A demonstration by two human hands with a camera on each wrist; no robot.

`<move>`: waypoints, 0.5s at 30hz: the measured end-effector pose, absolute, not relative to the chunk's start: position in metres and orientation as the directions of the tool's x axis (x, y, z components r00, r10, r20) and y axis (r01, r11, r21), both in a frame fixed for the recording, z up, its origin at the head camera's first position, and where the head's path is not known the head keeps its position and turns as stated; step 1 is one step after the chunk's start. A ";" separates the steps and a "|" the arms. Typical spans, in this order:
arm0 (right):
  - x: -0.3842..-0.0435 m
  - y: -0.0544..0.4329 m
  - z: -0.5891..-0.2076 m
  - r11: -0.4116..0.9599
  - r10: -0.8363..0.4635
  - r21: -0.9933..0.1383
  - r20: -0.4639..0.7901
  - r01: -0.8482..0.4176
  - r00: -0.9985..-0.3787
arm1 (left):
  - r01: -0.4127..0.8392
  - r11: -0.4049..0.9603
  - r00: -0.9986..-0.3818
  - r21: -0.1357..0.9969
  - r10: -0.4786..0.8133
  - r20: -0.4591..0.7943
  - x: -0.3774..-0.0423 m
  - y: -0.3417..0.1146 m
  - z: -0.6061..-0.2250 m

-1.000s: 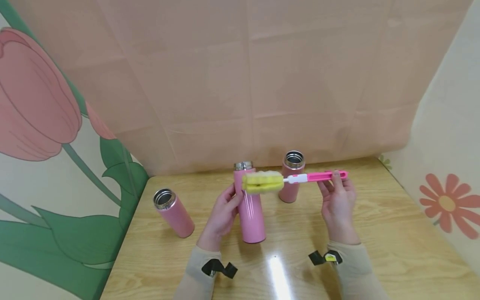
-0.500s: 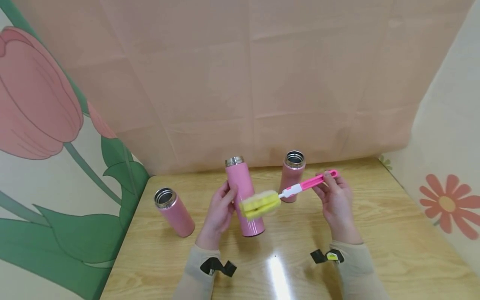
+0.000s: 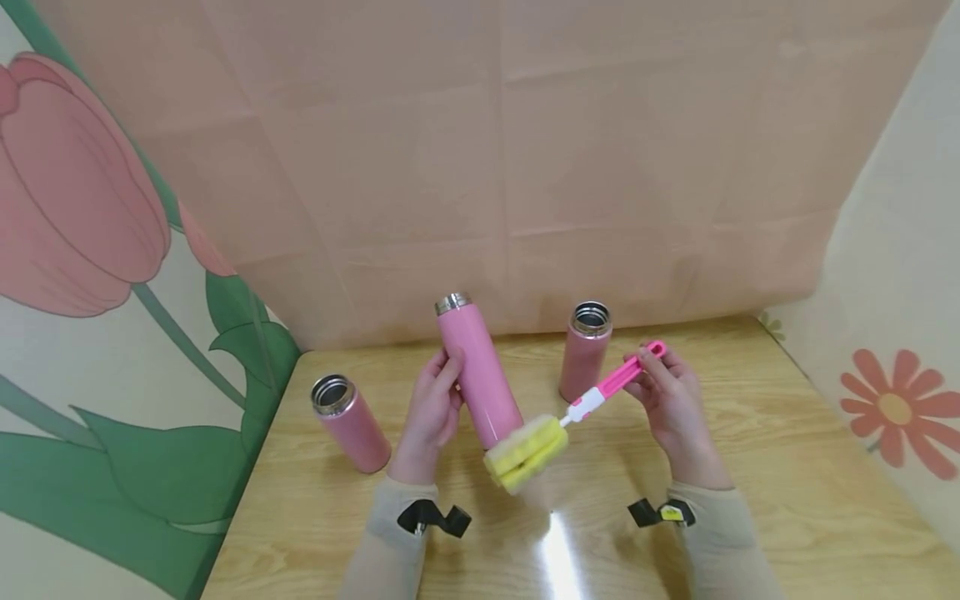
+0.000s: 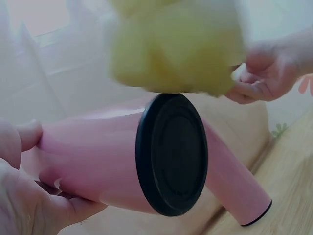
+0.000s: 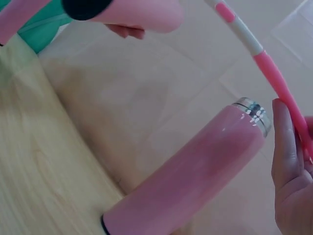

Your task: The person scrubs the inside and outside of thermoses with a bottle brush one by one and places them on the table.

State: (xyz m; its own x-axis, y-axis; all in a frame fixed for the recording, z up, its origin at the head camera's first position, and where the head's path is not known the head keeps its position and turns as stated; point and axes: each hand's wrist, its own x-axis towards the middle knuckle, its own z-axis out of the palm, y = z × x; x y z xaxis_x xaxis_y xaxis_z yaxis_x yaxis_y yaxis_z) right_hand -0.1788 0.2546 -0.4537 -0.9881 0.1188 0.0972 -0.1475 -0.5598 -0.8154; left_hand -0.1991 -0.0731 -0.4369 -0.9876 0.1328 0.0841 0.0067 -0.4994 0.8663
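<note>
Pink bottle (image 3: pixel 478 371) off bench (image 3: pixel 772 475), brush (image 3: pixel 587 405) now down by its base

Vs 1 s ago: bottle has shifted up and left, tilts more, steel neck leaning left. Sponge head (image 3: pixel 527 454) dropped from mid-body to the base end; handle went from near level to a clear slope. Sponge overlaps the base edge in the left-wrist view; can't tell if it's touching. Both standing bottles unmoved.

Count: 3 pink bottles (1 held, 2 standing on the bench: left bottle (image 3: pixel 363 429), right bottle (image 3: pixel 583 362), both open-necked). 1 brush, yellow sponge, pink-and-white handle. 2 hands, 1 black wrist strap each.

Left hand (image 3: pixel 433 408) grips the bottle body, fingers wrapped. Right hand (image 3: pixel 670 400) pinches the brush handle near its end.
</note>
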 end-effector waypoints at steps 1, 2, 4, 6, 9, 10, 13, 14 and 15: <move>-0.178 0.255 -0.454 -0.560 0.107 -0.815 0.109 -0.150 -0.988 | 0.009 -0.501 -0.989 0.865 0.126 0.083 -0.199 -0.074 -0.435; -0.178 0.254 -0.455 -0.561 0.097 -0.814 0.118 -0.152 -0.988 | 0.010 -0.503 -0.990 0.864 0.119 0.080 -0.200 -0.074 -0.434; -0.177 0.253 -0.456 -0.562 0.084 -0.812 0.132 -0.156 -0.988 | 0.009 -0.508 -0.992 0.861 0.107 0.073 -0.200 -0.075 -0.432; -0.175 0.252 -0.457 -0.553 0.081 -0.817 0.142 -0.163 -0.987 | 0.011 -0.514 -0.994 0.858 0.089 0.066 -0.200 -0.075 -0.430; -0.172 0.250 -0.458 -0.535 0.103 -0.821 0.167 -0.197 -0.980 | 0.017 -0.529 -0.996 0.848 0.061 0.058 -0.200 -0.075 -0.428; -0.171 0.249 -0.459 -0.532 0.114 -0.819 0.180 -0.213 -0.977 | 0.020 -0.534 -0.997 0.845 0.051 0.056 -0.200 -0.075 -0.427; -0.169 0.249 -0.464 -0.545 0.138 -0.797 0.222 -0.261 -0.965 | 0.032 -0.545 -0.998 0.838 0.021 0.052 -0.201 -0.076 -0.426; -0.168 0.249 -0.466 -0.546 0.145 -0.792 0.234 -0.275 -0.961 | 0.034 -0.546 -0.999 0.837 0.013 0.049 -0.201 -0.076 -0.426; -0.167 0.250 -0.468 -0.547 0.150 -0.788 0.241 -0.283 -0.959 | 0.037 -0.549 -0.999 0.835 0.004 0.047 -0.201 -0.076 -0.425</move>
State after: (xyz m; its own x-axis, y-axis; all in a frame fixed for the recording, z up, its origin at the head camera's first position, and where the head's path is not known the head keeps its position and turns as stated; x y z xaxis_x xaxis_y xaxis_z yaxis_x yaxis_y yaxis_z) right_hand -0.1667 0.2495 -0.4676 -0.9590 0.1497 0.2407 -0.2831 -0.5469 -0.7879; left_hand -0.2010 -0.0760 -0.4255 -0.9989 0.0041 0.0474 0.0374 -0.5495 0.8347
